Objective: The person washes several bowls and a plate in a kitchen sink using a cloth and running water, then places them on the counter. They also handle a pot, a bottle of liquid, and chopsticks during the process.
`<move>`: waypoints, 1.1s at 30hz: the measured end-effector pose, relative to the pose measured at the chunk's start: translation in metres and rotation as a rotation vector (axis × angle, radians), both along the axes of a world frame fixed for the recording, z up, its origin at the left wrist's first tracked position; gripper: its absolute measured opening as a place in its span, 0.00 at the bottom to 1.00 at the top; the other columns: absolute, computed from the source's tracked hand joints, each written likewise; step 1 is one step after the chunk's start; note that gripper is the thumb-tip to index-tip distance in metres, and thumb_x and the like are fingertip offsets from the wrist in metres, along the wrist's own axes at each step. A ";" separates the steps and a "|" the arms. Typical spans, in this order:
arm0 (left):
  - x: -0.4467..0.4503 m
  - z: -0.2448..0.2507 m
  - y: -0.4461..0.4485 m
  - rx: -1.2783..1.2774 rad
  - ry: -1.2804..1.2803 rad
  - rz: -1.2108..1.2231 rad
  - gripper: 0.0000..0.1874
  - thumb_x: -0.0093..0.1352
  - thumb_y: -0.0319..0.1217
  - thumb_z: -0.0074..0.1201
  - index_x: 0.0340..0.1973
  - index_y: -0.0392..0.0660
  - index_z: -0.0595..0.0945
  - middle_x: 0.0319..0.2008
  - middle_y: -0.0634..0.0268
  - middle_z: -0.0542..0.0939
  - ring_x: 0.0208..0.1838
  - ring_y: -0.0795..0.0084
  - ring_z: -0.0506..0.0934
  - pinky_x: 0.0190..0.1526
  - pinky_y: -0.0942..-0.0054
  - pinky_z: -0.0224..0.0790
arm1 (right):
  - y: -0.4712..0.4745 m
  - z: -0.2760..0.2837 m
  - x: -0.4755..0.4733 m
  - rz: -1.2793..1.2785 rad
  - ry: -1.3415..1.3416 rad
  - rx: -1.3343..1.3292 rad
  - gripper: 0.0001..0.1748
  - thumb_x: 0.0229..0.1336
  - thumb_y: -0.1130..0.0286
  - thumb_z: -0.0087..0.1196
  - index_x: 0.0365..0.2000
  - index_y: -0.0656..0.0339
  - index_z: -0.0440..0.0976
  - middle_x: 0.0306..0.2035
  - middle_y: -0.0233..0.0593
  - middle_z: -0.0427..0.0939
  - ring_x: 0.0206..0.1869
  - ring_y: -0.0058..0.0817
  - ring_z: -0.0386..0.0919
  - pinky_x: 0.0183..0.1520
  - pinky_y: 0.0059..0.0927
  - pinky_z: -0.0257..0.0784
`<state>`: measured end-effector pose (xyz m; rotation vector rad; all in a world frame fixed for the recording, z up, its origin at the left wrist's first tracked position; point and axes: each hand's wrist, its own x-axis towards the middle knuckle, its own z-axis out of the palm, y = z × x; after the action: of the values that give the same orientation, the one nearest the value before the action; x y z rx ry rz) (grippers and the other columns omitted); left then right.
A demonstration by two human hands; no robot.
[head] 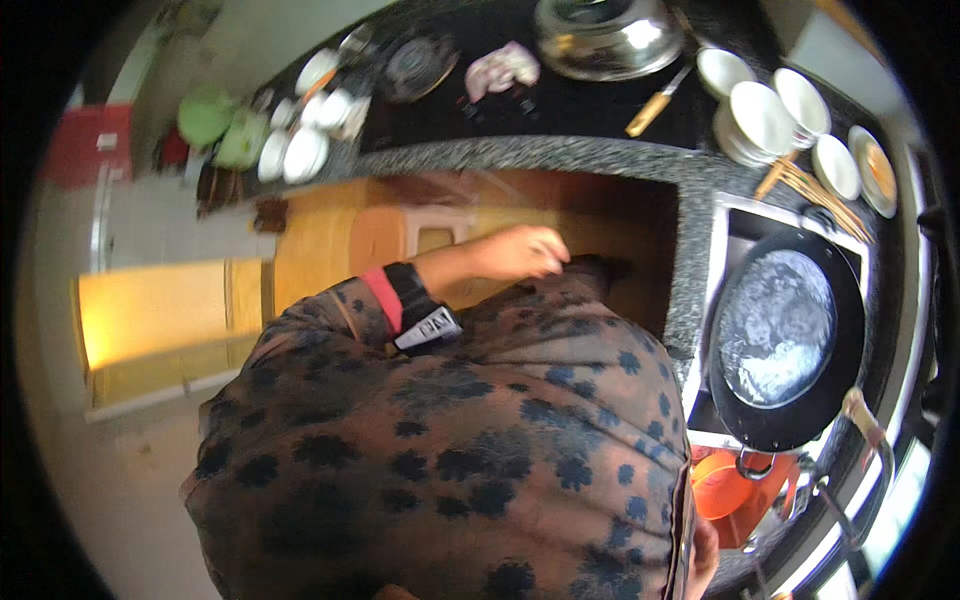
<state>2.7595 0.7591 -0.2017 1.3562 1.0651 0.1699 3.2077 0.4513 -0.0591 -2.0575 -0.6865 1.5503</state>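
Observation:
My left hand hangs in front of my body, slightly blurred, its fingers loosely bent and apart. Nothing shows in it. A dark and red band wraps that wrist over the patterned sleeve. Low on the right, my right hand is partly hidden behind my clothing, close to an orange plastic basin. Its fingers cannot be made out. To my right, a black wok holding cloudy water rests over a white-rimmed sink, near a tap.
Ahead, a black glass hob carries a crumpled cloth, a large steel vessel and a wooden-handled utensil. White bowls and chopsticks lie at right; more bowls stand at left. Granite edging borders the counter.

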 end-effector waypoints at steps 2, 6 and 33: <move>-0.102 -0.025 -0.059 0.126 0.325 0.184 0.11 0.69 0.32 0.55 0.43 0.40 0.81 0.40 0.56 0.83 0.40 0.68 0.82 0.42 0.65 0.76 | 0.013 -0.014 0.028 0.054 0.073 -0.052 0.16 0.64 0.75 0.53 0.52 0.68 0.73 0.47 0.40 0.79 0.51 0.26 0.75 0.57 0.30 0.69; -0.273 -0.084 -0.169 0.433 1.061 -0.619 0.10 0.68 0.35 0.56 0.36 0.40 0.80 0.33 0.56 0.81 0.32 0.67 0.80 0.34 0.68 0.75 | 0.045 -0.025 0.044 0.452 -0.213 0.222 0.20 0.66 0.71 0.53 0.56 0.68 0.71 0.50 0.39 0.78 0.49 0.27 0.76 0.50 0.27 0.72; -0.493 -0.444 -0.089 -0.139 1.318 -1.365 0.31 0.67 0.52 0.51 0.65 0.59 0.72 0.70 0.68 0.66 0.75 0.62 0.56 0.72 0.38 0.25 | 0.128 -0.271 -0.168 0.231 -1.321 -0.088 0.66 0.35 0.56 0.74 0.71 0.60 0.45 0.68 0.56 0.54 0.70 0.52 0.53 0.71 0.51 0.48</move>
<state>2.2663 0.6704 -0.6462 1.7515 0.8241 -1.9641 3.0398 0.5788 -0.3304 -2.9917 -1.2979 0.0622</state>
